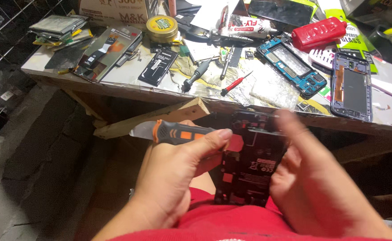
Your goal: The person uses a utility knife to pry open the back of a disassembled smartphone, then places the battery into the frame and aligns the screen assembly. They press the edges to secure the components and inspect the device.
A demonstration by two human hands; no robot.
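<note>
cluttered workbench [129,80] behind; left hand [173,178] grips pry tool [182,132], right hand [321,187] steadies opened phone [249,169].

Grey-and-orange tool [182,132], black phone frame [249,165], red bottle [318,33].

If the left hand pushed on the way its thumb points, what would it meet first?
Probably the opened phone on the lap: the left hand and its orange-grey tool point right, almost touching it, though depth is unclear.
</note>
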